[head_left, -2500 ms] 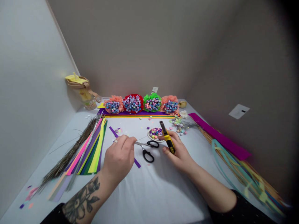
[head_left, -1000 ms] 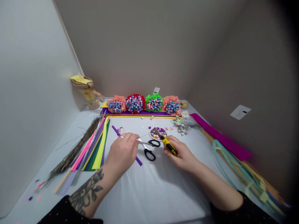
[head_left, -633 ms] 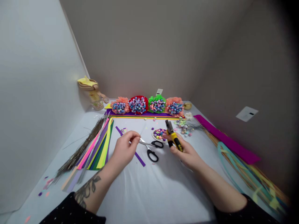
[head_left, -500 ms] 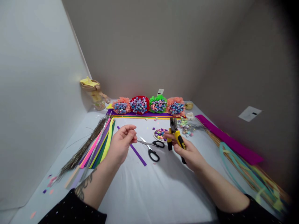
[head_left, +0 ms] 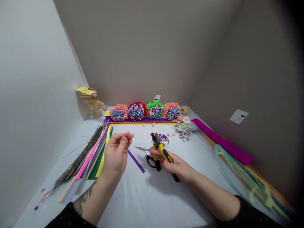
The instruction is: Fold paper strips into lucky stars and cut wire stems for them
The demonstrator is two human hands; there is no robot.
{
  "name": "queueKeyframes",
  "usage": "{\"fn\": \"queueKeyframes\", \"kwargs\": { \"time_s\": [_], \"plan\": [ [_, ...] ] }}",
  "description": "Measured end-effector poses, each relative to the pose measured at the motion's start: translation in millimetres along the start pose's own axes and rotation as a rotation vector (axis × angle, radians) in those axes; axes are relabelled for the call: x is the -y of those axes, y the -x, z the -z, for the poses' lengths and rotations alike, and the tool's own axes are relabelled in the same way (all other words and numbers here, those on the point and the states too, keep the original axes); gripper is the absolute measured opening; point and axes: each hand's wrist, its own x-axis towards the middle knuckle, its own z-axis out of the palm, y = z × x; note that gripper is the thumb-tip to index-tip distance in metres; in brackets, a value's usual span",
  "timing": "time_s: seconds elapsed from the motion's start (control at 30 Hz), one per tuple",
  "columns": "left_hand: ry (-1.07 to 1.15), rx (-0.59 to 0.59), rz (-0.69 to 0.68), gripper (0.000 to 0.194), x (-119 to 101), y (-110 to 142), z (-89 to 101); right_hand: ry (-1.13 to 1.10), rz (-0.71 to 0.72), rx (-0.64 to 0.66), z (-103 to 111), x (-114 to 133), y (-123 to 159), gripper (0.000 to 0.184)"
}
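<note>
My left hand (head_left: 117, 153) is raised palm-up above the table, thumb and fingers pinched on something very thin that I cannot make out. My right hand (head_left: 176, 166) grips yellow-and-black pliers (head_left: 161, 152), jaws pointing up and away, close to the left fingertips. Black-handled scissors (head_left: 148, 156) lie on the table under the pliers, partly hidden. A purple paper strip (head_left: 136, 161) lies beside the left hand. A small dish of coloured paper stars (head_left: 164, 139) sits just behind the pliers.
Coloured paper strips (head_left: 95, 155) and thin wire stems (head_left: 76, 163) fan out at left. Four star bouquets (head_left: 145, 111) line the back wall. A magenta strip (head_left: 223, 142) and more strips (head_left: 251, 180) lie along the right edge. Loose stars (head_left: 181, 130) are scattered. A jar (head_left: 91, 101) stands back left.
My right hand lifted the pliers off the table and brought them left toward my left hand. My left hand rose from the table and turned palm-up, still pinched.
</note>
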Motion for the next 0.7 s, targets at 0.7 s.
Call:
{"fn": "queueKeyframes", "kwargs": {
  "time_s": [0.7],
  "plan": [
    [-0.246,0.228,0.004,0.01,17.9,20.2,-2.6,0.13,0.037,-0.135,-2.8,4.1,-3.1,0.046]
  ]
}}
